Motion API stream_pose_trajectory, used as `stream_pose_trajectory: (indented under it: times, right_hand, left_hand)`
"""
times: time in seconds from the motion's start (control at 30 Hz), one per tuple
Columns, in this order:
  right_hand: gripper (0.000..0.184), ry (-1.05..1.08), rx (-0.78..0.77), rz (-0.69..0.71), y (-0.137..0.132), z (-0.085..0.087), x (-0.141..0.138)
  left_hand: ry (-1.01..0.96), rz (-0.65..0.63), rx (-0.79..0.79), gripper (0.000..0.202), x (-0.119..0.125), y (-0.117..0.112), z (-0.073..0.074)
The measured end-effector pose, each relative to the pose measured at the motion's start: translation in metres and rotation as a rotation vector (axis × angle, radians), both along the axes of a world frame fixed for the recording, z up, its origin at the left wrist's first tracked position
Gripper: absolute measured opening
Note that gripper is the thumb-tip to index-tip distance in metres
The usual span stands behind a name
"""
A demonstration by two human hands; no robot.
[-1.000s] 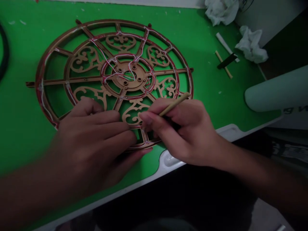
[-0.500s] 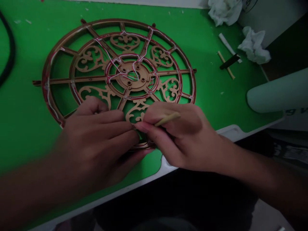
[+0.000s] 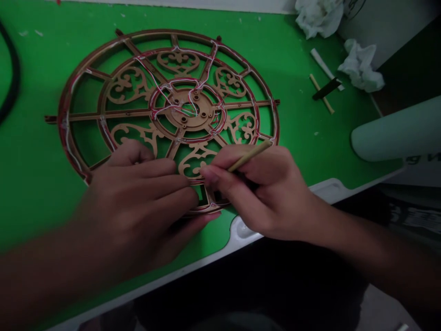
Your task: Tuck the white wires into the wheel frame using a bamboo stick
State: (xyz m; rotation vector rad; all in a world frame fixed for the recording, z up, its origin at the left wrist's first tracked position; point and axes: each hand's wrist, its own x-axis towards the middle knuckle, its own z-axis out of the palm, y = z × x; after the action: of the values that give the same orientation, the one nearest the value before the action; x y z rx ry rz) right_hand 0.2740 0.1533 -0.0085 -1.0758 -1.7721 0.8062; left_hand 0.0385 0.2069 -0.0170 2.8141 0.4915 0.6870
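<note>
A round golden-brown frame [image 3: 127,114] with spokes and scrollwork lies on the green tabletop. Red and white wires run along its rings and spokes and gather at the hub [image 3: 175,117]. At its near left edge my left hand [image 3: 134,193] is closed on the frame, fingers curled over it and thumb at the outer rim. My right hand [image 3: 265,188] pinches a thin tan wooden stick [image 3: 250,155] over the near part of the frame. The stick's lower tip is hidden by the fingers.
Crumpled white tissues [image 3: 361,66] lie at the back right. Near them are another tan stick [image 3: 321,94], a white strip [image 3: 324,64] and a dark piece [image 3: 326,88]. A pale cylinder [image 3: 396,128] lies at the right. A black cable [image 3: 14,73] curves along the far left.
My right hand has shifted slightly right, and the stick's top end has risen to the right. More of the near rim shows between the hands. My left hand keeps its hold.
</note>
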Motion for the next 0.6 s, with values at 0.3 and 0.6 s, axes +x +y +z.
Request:
stream_pose_trajectory:
  times: [0.3,0.6]
  right_hand:
    - [0.032,-0.333,0.155,0.06,-0.002,0.011,0.001]
    - [0.033,-0.32,0.133,0.023,-0.005,0.015,0.0]
  left_hand:
    - [-0.013,-0.006,0.019,0.017,-0.001,0.001,-0.004]
    - [0.008,0.003,-0.007,0.031,0.0,-0.001,0.003]
